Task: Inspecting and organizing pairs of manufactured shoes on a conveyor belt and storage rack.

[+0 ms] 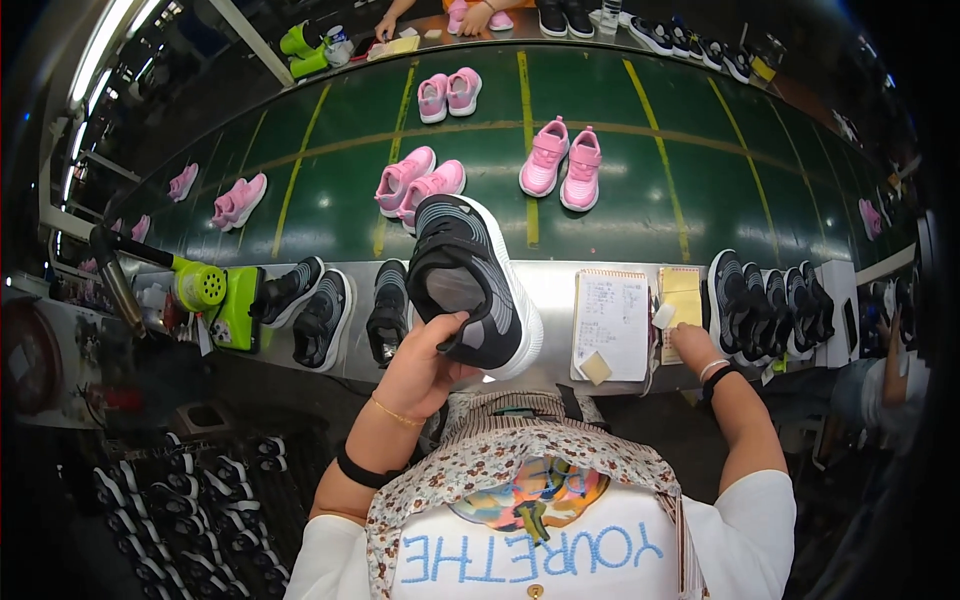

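Note:
My left hand is closed round the heel collar of a black and grey sneaker with a white sole. The shoe is lifted over the steel ledge, its opening turned toward me. Right of it, my right hand rests at a yellow notepad, fingers drawn together at a small white piece. An open spiral notebook with handwriting lies beside that pad, a small beige square on its lower corner. Another black sneaker stands just left of the held one.
Beyond the ledge, a green conveyor belt with yellow lines carries pink sneakers. Black sneakers and a green hot-air tool stand left, a row of black sneakers right. Across the belt, another person's hands hold pink shoes.

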A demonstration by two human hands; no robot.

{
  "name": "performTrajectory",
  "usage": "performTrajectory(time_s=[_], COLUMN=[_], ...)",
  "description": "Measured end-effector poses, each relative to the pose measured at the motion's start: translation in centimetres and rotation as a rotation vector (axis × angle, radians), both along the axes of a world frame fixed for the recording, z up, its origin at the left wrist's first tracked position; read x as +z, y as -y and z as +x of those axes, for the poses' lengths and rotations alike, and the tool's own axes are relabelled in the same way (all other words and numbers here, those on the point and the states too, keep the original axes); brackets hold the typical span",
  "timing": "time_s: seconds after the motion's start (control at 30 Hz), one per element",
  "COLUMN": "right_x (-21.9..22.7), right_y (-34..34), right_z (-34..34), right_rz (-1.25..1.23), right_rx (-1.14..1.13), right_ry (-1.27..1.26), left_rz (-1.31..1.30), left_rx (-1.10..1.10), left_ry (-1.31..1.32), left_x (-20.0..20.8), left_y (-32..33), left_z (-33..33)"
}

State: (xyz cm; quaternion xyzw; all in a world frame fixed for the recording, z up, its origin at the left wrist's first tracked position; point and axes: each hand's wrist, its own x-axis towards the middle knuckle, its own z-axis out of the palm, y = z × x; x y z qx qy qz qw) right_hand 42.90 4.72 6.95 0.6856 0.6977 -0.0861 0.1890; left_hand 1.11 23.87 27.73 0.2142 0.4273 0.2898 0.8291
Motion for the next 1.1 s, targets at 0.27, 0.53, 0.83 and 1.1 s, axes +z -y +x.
performTrajectory(time_s=[0.27,0.53,0.83,1.1], right_x=[3.5,19.8,24.3,23.3], right_y=[-2.2,-10.9,-14.4,-14.9], right_z=[-2.1,-18.8,-24.8,-25.8], right_rz=[0.267,0.679,0.824,0.783], right_rx=[-0.379,0.007,0.686,0.760], right_ry=[-0.237,-1.166,-0.855,-0.713], left_rz=[0.012,-0.011,-0.031,-0.012], left_rx=[-0.112,-0.108,-0.197,-0.182], left_ry=[0.048,0.033,0.123,0.105], left_x=[0.1,1.0,0.8,0.2], left_y=[-1.0,-1.4,-2.1,-2.4], left_z=[-1.3,-1.8,-3.6,-4.7])
